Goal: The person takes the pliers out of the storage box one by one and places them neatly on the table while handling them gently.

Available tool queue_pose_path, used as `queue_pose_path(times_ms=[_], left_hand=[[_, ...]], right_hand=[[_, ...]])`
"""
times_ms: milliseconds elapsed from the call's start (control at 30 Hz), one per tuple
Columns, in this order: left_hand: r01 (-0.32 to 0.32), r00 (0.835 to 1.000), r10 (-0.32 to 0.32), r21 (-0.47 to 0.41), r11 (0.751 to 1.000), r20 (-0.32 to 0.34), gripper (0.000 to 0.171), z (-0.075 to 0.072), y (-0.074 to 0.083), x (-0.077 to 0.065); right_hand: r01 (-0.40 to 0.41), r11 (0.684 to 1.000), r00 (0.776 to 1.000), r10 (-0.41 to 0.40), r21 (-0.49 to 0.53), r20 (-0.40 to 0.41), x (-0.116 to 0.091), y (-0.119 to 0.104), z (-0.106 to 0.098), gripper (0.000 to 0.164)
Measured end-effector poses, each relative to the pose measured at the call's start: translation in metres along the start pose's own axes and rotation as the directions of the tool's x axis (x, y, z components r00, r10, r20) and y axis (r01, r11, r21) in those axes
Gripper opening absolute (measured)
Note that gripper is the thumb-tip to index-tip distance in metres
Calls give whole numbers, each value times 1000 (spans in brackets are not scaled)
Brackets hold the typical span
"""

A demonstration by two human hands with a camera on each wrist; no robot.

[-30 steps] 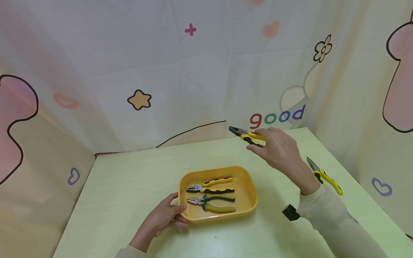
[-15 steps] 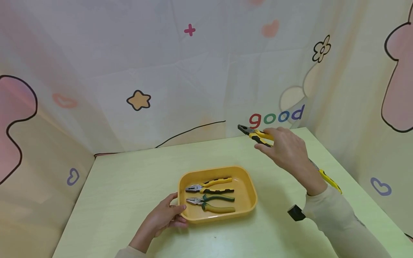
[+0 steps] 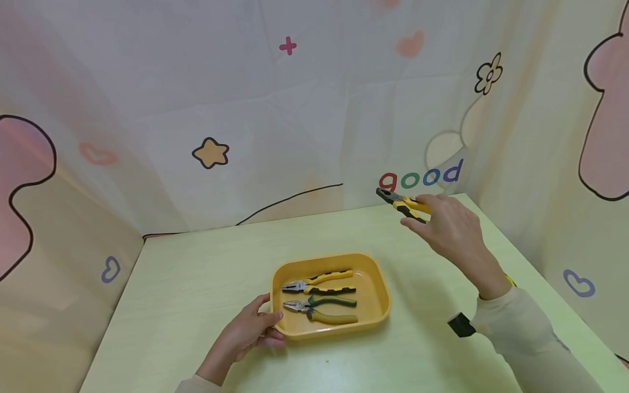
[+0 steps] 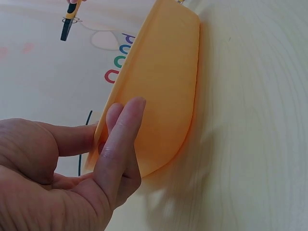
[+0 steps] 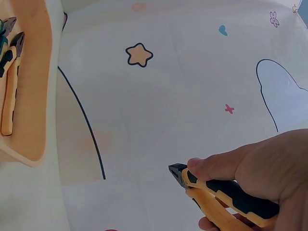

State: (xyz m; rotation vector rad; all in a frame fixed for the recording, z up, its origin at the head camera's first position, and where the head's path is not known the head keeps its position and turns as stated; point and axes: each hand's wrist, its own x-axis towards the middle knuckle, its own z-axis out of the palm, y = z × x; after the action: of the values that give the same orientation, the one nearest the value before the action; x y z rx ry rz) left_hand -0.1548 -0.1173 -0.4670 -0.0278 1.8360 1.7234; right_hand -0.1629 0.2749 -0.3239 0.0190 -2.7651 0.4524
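Observation:
My right hand [image 3: 454,229] grips a pair of combination pliers [image 3: 404,206] by the yellow and black handles, raised above the table's back right. Their dark head points left in the head view; the right wrist view shows the thumb along one handle of these pliers [image 5: 216,192]. With my left hand [image 3: 250,326] I hold the left end of a yellow tray [image 3: 378,305], thumb on the rim and fingers against the outer wall. Inside the tray lie yellow-and-black pliers [image 3: 331,276] and, nearer me, green-handled pliers [image 3: 334,316], both heads to the left.
Another yellow-handled pair of pliers [image 3: 510,280] lies on the table at the right, mostly hidden by my right forearm. A black block [image 3: 461,325] sits at my right cuff. A printed curtain [image 3: 275,136] stands along the table's back and sides.
My right hand has moved to the right with the pliers, and its forearm now covers most of the pliers on the table. The left hand and tray stay in place.

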Motion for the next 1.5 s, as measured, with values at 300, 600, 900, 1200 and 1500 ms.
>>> queue_pose_path(times_ms=[300,600,900,1200,1500], left_hand=[[14,1000,-14,5,1000,-11,68,0,0,-1],[11,1000,-11,10,1000,-11,69,1,2,-1],[20,1000,-19,17,1000,-24,69,1,1,0],[17,1000,-17,15,1000,-19,68,0,0,0],[15,1000,-14,16,1000,-14,68,1,1,0]], right_hand=[[-32,999,999,32,-17,-11,-4,10,-3,56],[-68,998,997,68,0,-25,-8,23,-5,56],[-108,994,994,108,-5,-23,-9,34,-9,60],[-135,991,991,134,-10,-14,-11,49,-13,63],[-173,985,985,173,-12,-24,-14,60,-17,64]])
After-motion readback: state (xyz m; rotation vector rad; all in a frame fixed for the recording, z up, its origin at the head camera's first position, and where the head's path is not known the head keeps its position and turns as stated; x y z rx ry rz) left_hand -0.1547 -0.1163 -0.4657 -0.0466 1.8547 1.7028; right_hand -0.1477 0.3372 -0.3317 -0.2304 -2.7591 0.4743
